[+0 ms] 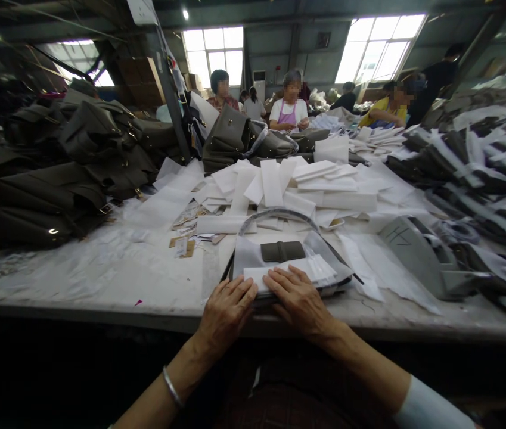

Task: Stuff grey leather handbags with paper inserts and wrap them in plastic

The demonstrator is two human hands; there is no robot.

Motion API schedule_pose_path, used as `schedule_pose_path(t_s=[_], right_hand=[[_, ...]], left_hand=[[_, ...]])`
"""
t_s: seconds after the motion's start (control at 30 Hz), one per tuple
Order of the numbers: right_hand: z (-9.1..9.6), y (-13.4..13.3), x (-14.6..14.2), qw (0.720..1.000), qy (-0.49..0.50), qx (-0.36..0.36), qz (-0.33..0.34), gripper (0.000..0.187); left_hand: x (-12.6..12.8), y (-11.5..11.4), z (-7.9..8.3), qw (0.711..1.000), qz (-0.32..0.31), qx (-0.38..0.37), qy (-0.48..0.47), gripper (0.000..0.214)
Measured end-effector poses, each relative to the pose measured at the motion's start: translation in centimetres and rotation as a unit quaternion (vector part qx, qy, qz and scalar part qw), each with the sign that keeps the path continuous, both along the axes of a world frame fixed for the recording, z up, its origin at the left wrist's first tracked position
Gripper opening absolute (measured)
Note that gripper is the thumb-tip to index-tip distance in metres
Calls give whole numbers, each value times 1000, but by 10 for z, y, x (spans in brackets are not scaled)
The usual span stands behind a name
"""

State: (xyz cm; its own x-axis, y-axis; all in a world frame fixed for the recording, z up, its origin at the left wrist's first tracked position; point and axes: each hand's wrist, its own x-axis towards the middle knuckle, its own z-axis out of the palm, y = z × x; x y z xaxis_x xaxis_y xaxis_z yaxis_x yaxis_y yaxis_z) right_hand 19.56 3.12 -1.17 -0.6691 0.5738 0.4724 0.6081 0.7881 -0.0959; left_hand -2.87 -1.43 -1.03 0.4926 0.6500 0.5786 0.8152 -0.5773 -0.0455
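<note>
A grey device (420, 259), probably a tape dispenser, sits at the frame's right. Upper left, a slanted post (174, 119) stands near cardboard boxes (134, 80). Upper centre, 1 person (290, 106) wears a lavender apron (286, 113); upper right, another person (385, 111) wears a yellow top (380, 113). 1 large window (375, 50) shines above.

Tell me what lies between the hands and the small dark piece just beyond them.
The head view shows white sheeting between the small dark piece and the left hand and right hand, both touching it.
</note>
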Motion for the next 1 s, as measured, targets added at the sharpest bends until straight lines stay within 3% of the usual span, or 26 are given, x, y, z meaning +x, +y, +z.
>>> schedule_pose_path(t_s=[0.17, 0.27, 0.53, 0.77, 0.87, 1.0], right_hand=[[-1, 8, -3, 999, 6, 34, 23, 38], [-9, 7, -6, 997, 44, 60, -2, 37], [-19, 1, -9, 995, 55, 79, -29, 40], [-17, -1, -10, 996, 33, 71, -40, 40], [-12, -4, -13, 996, 25, 72, -51, 46], [0, -5, -14, 995, 25, 75, -68, 70]], left_hand=[[6, 16, -2, 999, -7, 36, -34, 21], [9, 17, -10, 997, 1, 53, -58, 23], [5, 2, -11, 992, 43, 57, 103, 35], [1, 18, -13, 989, -7, 79, 128, 33], [1, 21, -5, 991, -25, 85, 104, 35], [5, 22, 23, 994, -30, 56, 93, 39]])
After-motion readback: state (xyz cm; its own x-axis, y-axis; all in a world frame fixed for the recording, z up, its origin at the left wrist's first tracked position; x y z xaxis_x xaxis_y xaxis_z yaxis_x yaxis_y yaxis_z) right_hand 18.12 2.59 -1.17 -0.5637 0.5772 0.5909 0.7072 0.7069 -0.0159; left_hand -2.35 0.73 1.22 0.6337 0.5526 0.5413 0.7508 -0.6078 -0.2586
